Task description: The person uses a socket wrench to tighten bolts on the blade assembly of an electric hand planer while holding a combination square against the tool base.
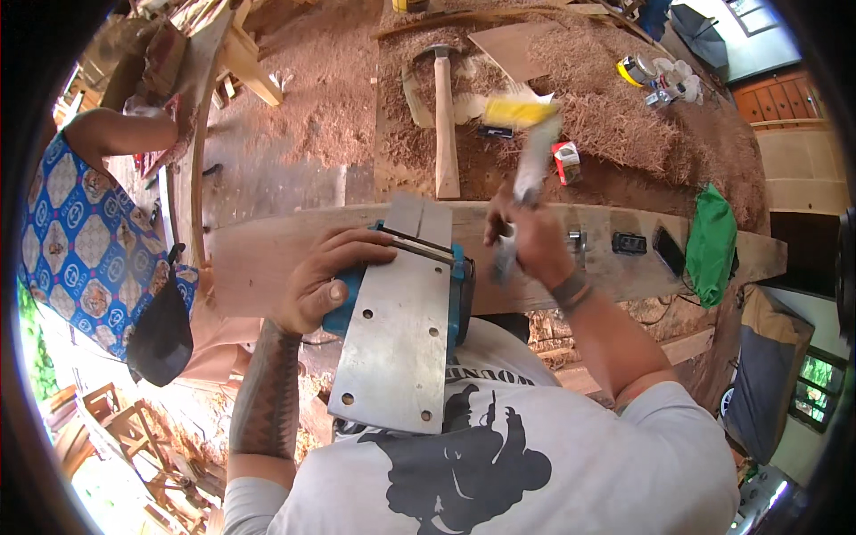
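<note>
An electric planer (pixel 399 334) with a teal body lies upside down against my front, its bare metal sole facing up. My left hand (pixel 325 281) is closed round its left side, fingertips on the sole beside the blade slot. To the right, above the plank, my right hand (pixel 539 241) is closed on a hand tool (pixel 535 152) with a pale shaft and a yellow end. Motion smears this tool, so its exact kind is unclear. It is held apart from the planer.
A long wooden plank (pixel 267 263) carries a black phone (pixel 667 250), a small black case (pixel 629 242) and a green bag (pixel 711 250). Beyond are a wooden-handled hammer (pixel 445 125), a small red-and-white box (pixel 565 163) and reddish shavings (pixel 624 125). Another person in blue patterned clothing (pixel 98 241) is at left.
</note>
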The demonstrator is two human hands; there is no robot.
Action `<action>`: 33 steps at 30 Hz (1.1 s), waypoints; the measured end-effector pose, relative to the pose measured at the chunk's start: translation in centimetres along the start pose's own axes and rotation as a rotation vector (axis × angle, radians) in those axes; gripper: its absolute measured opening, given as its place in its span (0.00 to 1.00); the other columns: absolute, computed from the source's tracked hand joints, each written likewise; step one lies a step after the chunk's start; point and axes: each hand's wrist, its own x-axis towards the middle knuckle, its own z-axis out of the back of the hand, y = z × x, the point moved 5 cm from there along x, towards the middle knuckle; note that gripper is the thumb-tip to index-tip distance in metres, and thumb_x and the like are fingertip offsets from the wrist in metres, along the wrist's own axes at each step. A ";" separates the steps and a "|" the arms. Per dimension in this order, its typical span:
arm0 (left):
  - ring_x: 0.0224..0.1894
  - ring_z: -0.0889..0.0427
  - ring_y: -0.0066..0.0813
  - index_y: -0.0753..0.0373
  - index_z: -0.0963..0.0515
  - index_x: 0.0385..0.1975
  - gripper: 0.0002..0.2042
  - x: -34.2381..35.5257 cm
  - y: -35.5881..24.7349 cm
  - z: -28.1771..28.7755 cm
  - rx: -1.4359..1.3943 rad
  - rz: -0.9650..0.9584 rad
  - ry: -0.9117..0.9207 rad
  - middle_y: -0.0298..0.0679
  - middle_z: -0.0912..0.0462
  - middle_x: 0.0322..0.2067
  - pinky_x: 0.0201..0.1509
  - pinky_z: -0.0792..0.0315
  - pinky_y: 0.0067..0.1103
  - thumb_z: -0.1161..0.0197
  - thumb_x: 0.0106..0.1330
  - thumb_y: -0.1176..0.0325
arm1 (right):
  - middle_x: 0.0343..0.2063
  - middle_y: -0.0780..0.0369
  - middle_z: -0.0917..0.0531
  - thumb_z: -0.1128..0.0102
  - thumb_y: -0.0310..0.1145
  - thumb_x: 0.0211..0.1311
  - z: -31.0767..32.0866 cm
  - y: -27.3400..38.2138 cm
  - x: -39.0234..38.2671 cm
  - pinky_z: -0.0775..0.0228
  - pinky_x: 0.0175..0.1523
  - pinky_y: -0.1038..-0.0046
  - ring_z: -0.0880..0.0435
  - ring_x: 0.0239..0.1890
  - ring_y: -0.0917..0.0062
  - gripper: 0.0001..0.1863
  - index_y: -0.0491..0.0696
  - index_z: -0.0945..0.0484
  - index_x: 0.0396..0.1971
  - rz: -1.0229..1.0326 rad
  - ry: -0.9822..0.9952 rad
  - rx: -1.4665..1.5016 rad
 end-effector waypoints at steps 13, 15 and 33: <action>0.76 0.29 0.54 0.71 0.20 0.60 0.47 -1.7 2.8 -2.3 -0.536 0.197 -0.192 0.59 0.29 0.74 0.80 0.37 0.47 0.32 0.63 0.26 | 0.25 0.71 0.36 0.36 0.52 0.82 -7.9 6.4 5.0 0.48 0.29 0.78 0.39 0.26 0.85 0.24 0.53 0.36 0.32 0.233 0.638 0.735; 0.76 0.29 0.54 0.71 0.20 0.61 0.47 -1.9 3.0 -2.1 -0.540 0.194 -0.193 0.59 0.29 0.74 0.80 0.37 0.47 0.32 0.63 0.25 | 0.24 0.71 0.37 0.37 0.51 0.83 -8.6 7.0 5.5 0.48 0.29 0.78 0.39 0.25 0.85 0.24 0.53 0.36 0.31 0.262 0.719 0.724; 0.71 0.23 0.48 0.71 0.18 0.60 0.46 -2.3 4.1 -1.6 -0.619 0.172 -0.200 0.57 0.26 0.72 0.76 0.32 0.41 0.31 0.62 0.27 | 0.20 0.71 0.35 0.42 0.45 0.87 -11.7 7.8 5.9 0.48 0.28 0.75 0.38 0.22 0.84 0.20 0.52 0.31 0.30 0.105 0.777 0.428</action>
